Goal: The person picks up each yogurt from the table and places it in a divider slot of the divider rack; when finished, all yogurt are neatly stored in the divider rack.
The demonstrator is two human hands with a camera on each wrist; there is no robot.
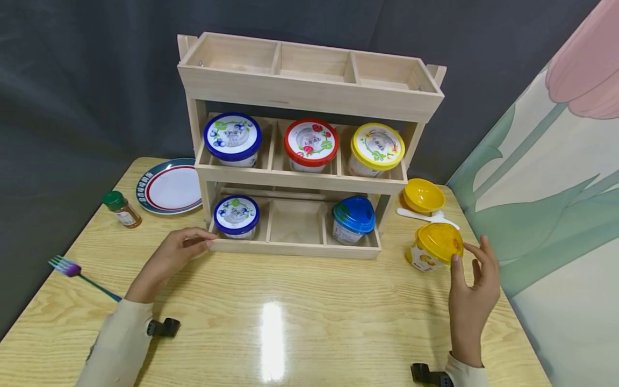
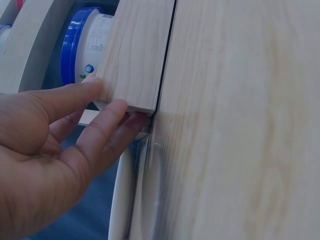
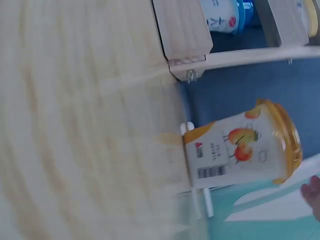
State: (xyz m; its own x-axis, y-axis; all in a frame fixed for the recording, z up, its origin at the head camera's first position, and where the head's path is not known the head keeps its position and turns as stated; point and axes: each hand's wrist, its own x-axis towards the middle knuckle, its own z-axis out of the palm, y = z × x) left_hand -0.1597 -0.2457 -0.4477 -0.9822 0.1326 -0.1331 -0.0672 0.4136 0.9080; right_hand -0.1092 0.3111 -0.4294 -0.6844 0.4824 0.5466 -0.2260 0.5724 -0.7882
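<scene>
My left hand (image 1: 176, 255) touches the left end of the bottom tier of a wooden three-tier rack (image 1: 297, 247); in the left wrist view its fingertips (image 2: 120, 106) rest at the board's corner. Just behind them, a blue-lidded tub (image 1: 237, 216) sits in the bottom left compartment. On the right, my right hand (image 1: 476, 293) is spread beside a yellow-lidded tub (image 1: 435, 247) with fruit pictures on its side. That tub looks slightly tilted in the head view. The right wrist view shows a gap between fingertip and lid.
More tubs stand in the rack: blue (image 1: 233, 138), red (image 1: 311, 144), yellow (image 1: 377, 148), and one with a blue domed lid (image 1: 354, 217). A plate (image 1: 171, 188), spice jar (image 1: 122, 209) and fork (image 1: 82, 273) lie left. A yellow bowl (image 1: 423, 195) and white spoon (image 1: 420, 216) lie right.
</scene>
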